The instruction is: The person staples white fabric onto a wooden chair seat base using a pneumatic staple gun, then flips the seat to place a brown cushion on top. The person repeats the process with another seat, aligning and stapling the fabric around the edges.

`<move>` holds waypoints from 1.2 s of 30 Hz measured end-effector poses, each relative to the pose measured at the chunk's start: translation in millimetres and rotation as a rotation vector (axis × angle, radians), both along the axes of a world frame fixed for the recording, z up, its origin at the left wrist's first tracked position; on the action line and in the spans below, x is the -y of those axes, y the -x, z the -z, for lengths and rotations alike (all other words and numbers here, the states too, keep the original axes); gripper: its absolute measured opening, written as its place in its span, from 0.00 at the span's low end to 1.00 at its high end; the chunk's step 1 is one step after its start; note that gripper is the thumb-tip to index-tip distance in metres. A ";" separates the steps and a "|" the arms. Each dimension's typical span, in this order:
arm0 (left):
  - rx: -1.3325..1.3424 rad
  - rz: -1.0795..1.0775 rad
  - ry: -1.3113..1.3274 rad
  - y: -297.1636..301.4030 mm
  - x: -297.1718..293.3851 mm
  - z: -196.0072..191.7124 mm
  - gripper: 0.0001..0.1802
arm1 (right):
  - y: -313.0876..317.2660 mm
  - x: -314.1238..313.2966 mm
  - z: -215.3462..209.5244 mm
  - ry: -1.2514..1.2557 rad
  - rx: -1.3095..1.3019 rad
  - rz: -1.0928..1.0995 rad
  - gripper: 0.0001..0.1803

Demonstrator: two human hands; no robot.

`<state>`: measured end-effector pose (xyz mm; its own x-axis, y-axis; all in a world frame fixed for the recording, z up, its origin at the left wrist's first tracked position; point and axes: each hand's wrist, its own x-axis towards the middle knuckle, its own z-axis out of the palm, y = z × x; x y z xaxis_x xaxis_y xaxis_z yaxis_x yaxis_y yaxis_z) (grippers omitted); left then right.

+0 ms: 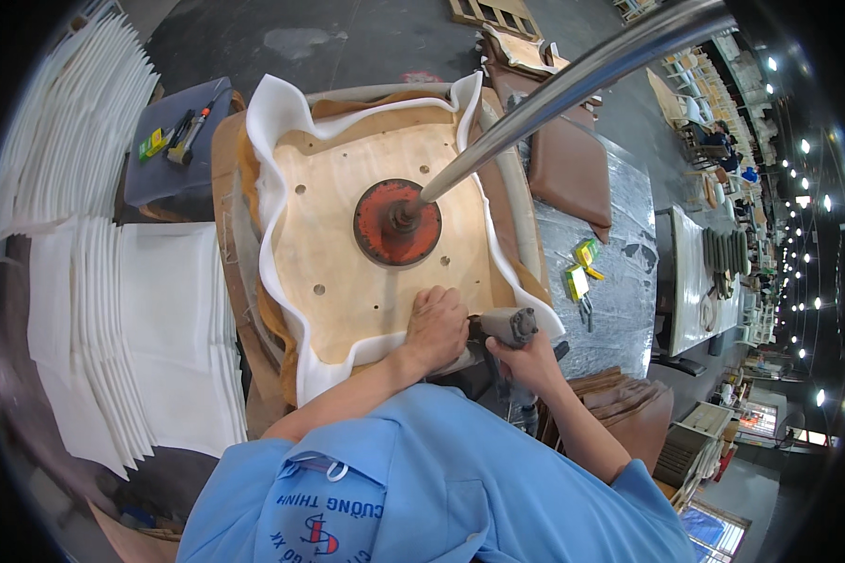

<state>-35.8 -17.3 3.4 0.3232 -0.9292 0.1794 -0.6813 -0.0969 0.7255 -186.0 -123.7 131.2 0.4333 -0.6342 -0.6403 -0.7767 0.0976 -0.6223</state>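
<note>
A wooden seat panel (333,211) lies under a red round press plate (377,235) on a shiny metal rod (554,98). White foam sheet (270,202) curls up around the panel's edges, with a brown cover (291,342) showing beneath it. At the panel's near edge, my left hand (437,328) is closed, fingers curled over the wood where the foam passes under them; what they pinch is hidden. Just to its right, my right hand (528,361) grips a grey staple gun (509,326), its nose close to the left hand and the panel's edge.
Stacks of white foam sheets (174,310) stand on the left. Behind them, a blue padded seat (174,164) carries tools and a small box. To the right, a plastic-covered table (610,319) holds brown cushions (573,174) and yellow-green boxes (577,281). Brown panels (620,403) lean near my right elbow.
</note>
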 end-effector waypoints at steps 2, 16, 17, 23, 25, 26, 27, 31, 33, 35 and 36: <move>-0.011 -0.005 0.002 -0.6 1.9 1.8 0.06 | -0.8 -0.4 0.8 -0.019 0.018 0.008 0.13; -0.049 0.001 -0.037 2.5 3.8 7.3 0.07 | -17.7 6.5 1.9 0.019 -0.043 -0.055 0.13; -0.046 0.004 -0.036 3.5 3.8 7.0 0.07 | -15.7 6.1 3.9 0.030 -0.035 -0.044 0.14; 0.000 -0.016 0.007 1.2 2.1 7.0 0.07 | -0.4 -1.5 -4.0 -0.012 0.023 0.089 0.12; -0.008 -0.031 0.007 1.9 5.6 6.0 0.07 | 1.0 -0.2 -9.2 -0.018 -0.005 0.033 0.13; -0.011 -0.039 0.006 2.1 7.3 5.4 0.07 | 0.3 -3.0 -9.2 -0.013 -0.007 0.020 0.12; -0.012 -0.040 0.010 3.1 8.6 5.5 0.07 | 0.7 -3.6 -8.7 -0.006 -0.008 0.007 0.12; -0.020 -0.047 0.017 4.7 10.9 6.4 0.08 | -3.4 4.4 -6.4 -0.013 -0.051 -0.002 0.14; -0.021 -0.052 0.009 5.4 11.0 6.8 0.08 | -8.9 7.9 -6.4 -0.014 -0.033 -0.012 0.12; -0.014 -0.056 -0.008 7.1 11.8 6.6 0.08 | -8.3 11.7 -3.1 0.014 -0.046 -0.050 0.11; -0.017 -0.051 -0.009 6.8 11.7 6.8 0.08 | -9.2 12.4 -1.6 0.024 -0.053 -0.070 0.11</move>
